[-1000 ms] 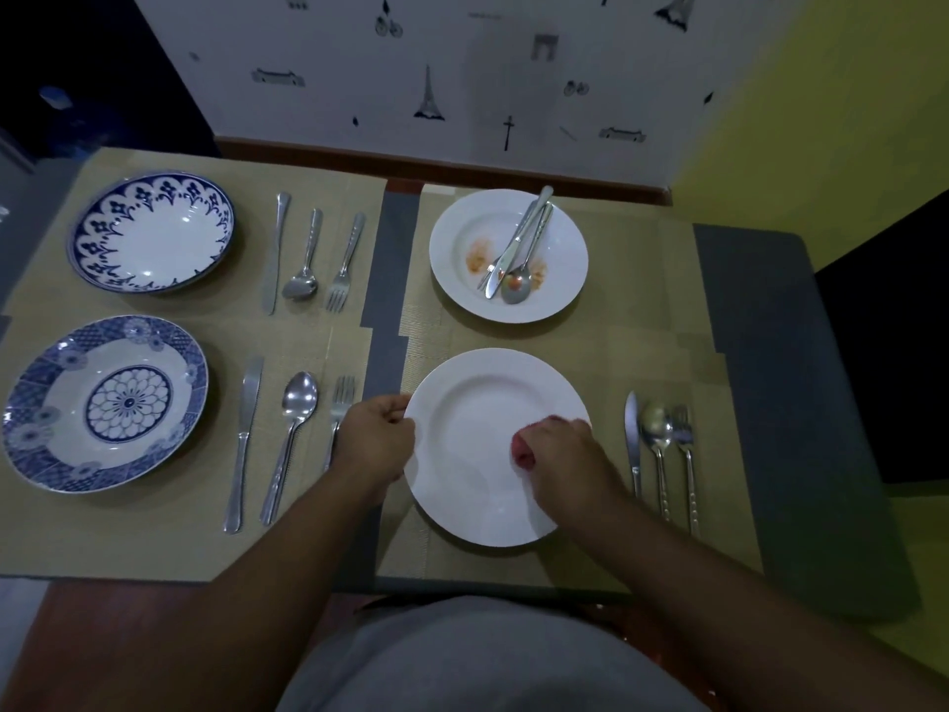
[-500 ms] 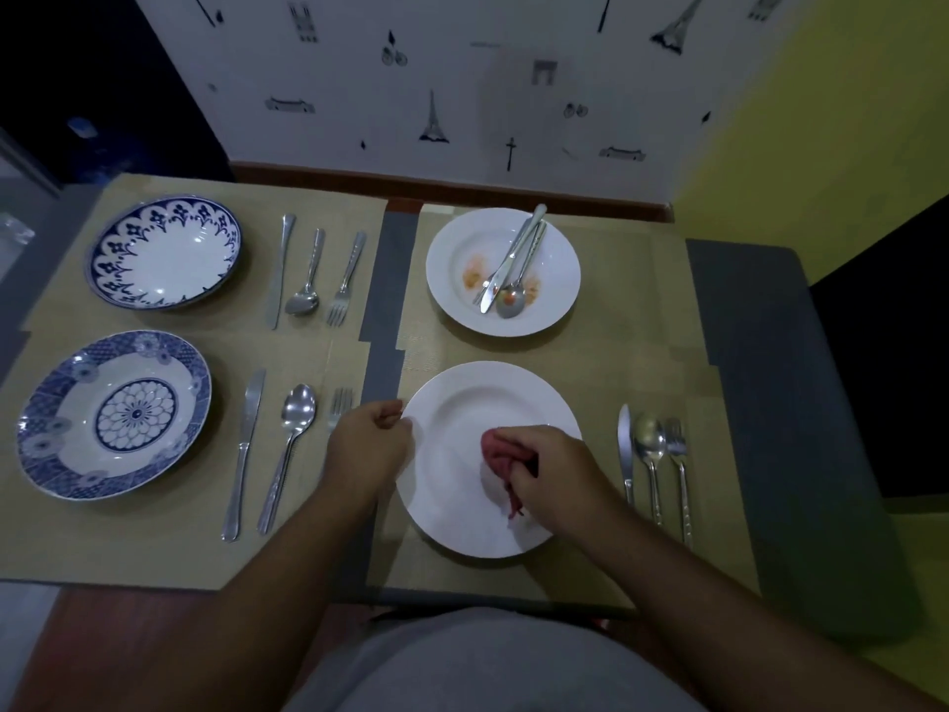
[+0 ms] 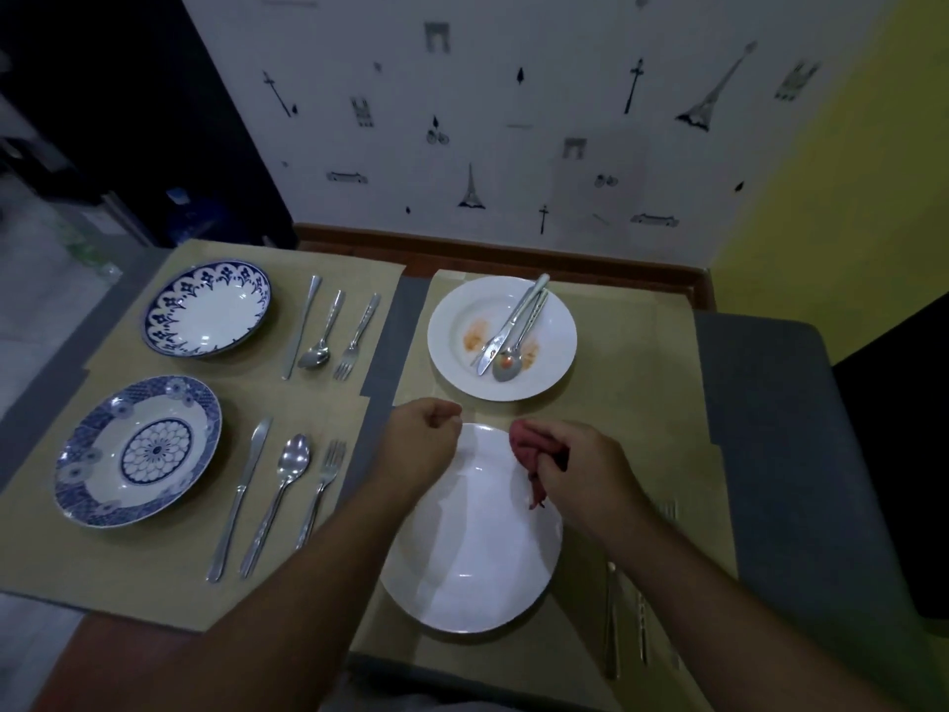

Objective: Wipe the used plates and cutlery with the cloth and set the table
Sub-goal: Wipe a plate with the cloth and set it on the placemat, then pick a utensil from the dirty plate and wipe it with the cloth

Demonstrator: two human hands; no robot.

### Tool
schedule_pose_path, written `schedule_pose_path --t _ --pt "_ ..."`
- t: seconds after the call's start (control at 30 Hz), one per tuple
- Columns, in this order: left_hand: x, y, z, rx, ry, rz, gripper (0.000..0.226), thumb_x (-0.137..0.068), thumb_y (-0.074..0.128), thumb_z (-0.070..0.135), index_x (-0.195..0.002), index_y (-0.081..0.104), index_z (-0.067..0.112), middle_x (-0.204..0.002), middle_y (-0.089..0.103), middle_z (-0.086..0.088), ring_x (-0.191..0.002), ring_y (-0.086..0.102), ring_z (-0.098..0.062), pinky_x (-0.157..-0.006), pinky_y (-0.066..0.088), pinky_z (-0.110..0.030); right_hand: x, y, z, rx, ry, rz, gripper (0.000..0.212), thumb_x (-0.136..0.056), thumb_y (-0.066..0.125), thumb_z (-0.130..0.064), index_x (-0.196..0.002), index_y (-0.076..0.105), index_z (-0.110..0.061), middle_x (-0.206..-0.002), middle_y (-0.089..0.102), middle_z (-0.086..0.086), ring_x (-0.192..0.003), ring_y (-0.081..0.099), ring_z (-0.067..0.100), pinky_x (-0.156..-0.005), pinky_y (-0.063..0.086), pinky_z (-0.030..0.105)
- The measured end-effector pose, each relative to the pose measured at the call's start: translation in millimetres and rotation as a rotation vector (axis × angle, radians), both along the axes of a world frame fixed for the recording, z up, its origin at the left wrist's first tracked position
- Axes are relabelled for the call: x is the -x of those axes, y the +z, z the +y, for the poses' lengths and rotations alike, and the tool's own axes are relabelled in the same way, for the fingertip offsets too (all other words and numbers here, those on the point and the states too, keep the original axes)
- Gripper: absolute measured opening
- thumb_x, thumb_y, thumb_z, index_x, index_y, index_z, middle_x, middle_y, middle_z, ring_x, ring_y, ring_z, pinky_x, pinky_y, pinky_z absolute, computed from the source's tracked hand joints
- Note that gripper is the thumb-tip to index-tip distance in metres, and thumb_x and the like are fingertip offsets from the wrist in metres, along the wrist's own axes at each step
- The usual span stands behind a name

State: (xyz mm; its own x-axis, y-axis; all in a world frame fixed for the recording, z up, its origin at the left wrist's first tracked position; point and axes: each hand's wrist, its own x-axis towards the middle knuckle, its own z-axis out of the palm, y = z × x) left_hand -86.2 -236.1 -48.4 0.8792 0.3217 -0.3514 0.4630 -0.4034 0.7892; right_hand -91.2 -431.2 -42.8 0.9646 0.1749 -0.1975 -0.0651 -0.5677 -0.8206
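Observation:
The near white plate (image 3: 477, 547) lies clean on the tan placemat in front of me. My right hand (image 3: 580, 470) grips a bunched red cloth (image 3: 531, 447) over this plate's far right rim. Curled into a fist, my left hand (image 3: 423, 444) hovers at the far left rim with nothing visible in it. Behind stands a dirty white plate (image 3: 557, 321) with orange smears. A knife (image 3: 506, 328), spoon (image 3: 508, 364) and fork lie crossed in it. A cutlery set (image 3: 611, 619) right of the near plate is partly hidden by my right forearm.
On the left placemats stand two blue-patterned plates, far (image 3: 205, 308) and near (image 3: 138, 449), each with a knife, spoon and fork to its right, such as the near spoon (image 3: 292, 462). Grey table surface (image 3: 760, 454) runs along the right; the wall is right behind the table.
Both hands moved forward to the near plate's far rim. My left hand came off the plate's left edge. The cloth rose from the plate's middle to its far right edge.

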Motion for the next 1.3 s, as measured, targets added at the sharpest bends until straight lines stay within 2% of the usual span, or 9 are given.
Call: schedule_pose_path --t 0.1,0.23,0.43,0.53,0.63,0.73,0.97,1.1,1.3 --pt "-27.9 5.3 -6.4 -0.043 -0.04 -0.032 0.016 -0.093 0.067 0.017 -0.105 0.077 0.016 -0.088 0.072 0.005 -0.088 0.069 -0.014 -0.081 0.052 -0.027 -16.9 3.9 -5.9 -0.038 -0.035 -0.026 0.036 -0.089 0.061 -0.01 -0.12 0.067 -0.027 -0.105 0.071 -0.014 -0.09 0.067 0.004 -0.079 0.059 0.033" --pt "-87.1 2.4 -9.3 -0.116 -0.107 -0.064 0.015 -0.09 0.071 0.018 -0.103 0.077 0.012 -0.095 0.075 -0.002 -0.086 0.069 -0.015 -0.086 0.059 -0.036 -45.8 5.2 -4.5 -0.062 -0.102 -0.048 0.034 -0.089 0.061 -0.009 -0.115 0.069 -0.03 -0.098 0.072 -0.012 -0.076 0.063 0.003 -0.074 0.058 0.032" --pt "-178.6 -16.4 -19.8 -0.251 -0.233 -0.07 0.016 -0.088 0.074 0.018 -0.103 0.075 0.012 -0.091 0.072 0.001 -0.064 0.06 -0.005 -0.044 0.039 -0.007 -89.1 3.7 8.1 -0.01 -0.176 -0.049 0.032 -0.092 0.062 -0.015 -0.122 0.067 -0.025 -0.111 0.07 -0.009 -0.094 0.066 0.01 -0.085 0.058 0.039" --pt "-207.4 -32.7 -28.7 -0.291 -0.28 -0.059 0.023 -0.084 0.078 0.023 -0.105 0.074 0.015 -0.096 0.074 -0.001 -0.078 0.063 -0.011 -0.067 0.043 -0.019 -111.4 1.4 17.4 0.014 -0.188 -0.078 0.03 -0.093 0.061 -0.011 -0.119 0.068 -0.023 -0.111 0.07 -0.009 -0.098 0.064 0.005 -0.086 0.057 0.031" --pt "-224.4 -47.7 -33.4 -0.332 -0.33 -0.074 0.02 -0.08 0.079 0.024 -0.097 0.072 0.015 -0.09 0.072 0.0 -0.077 0.063 -0.014 -0.069 0.046 -0.024 -130.6 -2.9 25.0 0.041 -0.211 -0.084 0.03 -0.093 0.059 -0.008 -0.119 0.069 -0.021 -0.11 0.071 -0.006 -0.094 0.064 0.003 -0.082 0.056 0.021" --pt "-234.7 -55.7 -33.9 -0.335 -0.359 -0.076 0.018 -0.078 0.079 0.021 -0.093 0.072 0.015 -0.087 0.071 -0.001 -0.08 0.066 -0.018 -0.073 0.054 -0.029 -141.9 -8.5 29.4 0.066 -0.231 -0.066 0.032 -0.094 0.059 -0.009 -0.123 0.066 -0.02 -0.111 0.069 -0.005 -0.084 0.063 0.0 -0.062 0.049 0.005" --pt "-251.4 -56.7 -27.8 -0.292 -0.376 -0.064 0.014 -0.081 0.075 0.011 -0.095 0.078 0.008 -0.091 0.075 -0.006 -0.079 0.068 -0.017 -0.076 0.057 -0.03 -146.6 -16.4 28.9 0.049 -0.31 -0.03 0.038 -0.092 0.06 -0.006 -0.125 0.065 -0.023 -0.114 0.067 -0.006 -0.079 0.065 0.001 -0.056 0.053 0.012" --pt "-249.0 -51.6 -15.5 -0.198 -0.321 -0.053 0.03 -0.081 0.079 0.018 -0.11 0.077 0.009 -0.107 0.076 -0.006 -0.093 0.071 -0.017 -0.086 0.056 -0.028 -145.0 -10.7 24.8 0.029 -0.318 -0.038 0.036 -0.091 0.061 -0.006 -0.122 0.066 -0.025 -0.107 0.067 -0.012 -0.082 0.063 -0.006 -0.06 0.052 0.011" --pt "-230.5 -26.7 7.7 0.456 -0.182 0.292 0.025 -0.089 0.071 0.004 -0.115 0.071 0.004 -0.097 0.075 -0.011 -0.09 0.072 -0.022 -0.089 0.06 -0.042 -138.4 6.5 32.1 0.038 -0.229 -0.128 0.039 -0.09 0.063 -0.007 -0.125 0.064 -0.025 -0.113 0.065 -0.013 -0.098 0.062 0.004 -0.084 0.057 0.028"
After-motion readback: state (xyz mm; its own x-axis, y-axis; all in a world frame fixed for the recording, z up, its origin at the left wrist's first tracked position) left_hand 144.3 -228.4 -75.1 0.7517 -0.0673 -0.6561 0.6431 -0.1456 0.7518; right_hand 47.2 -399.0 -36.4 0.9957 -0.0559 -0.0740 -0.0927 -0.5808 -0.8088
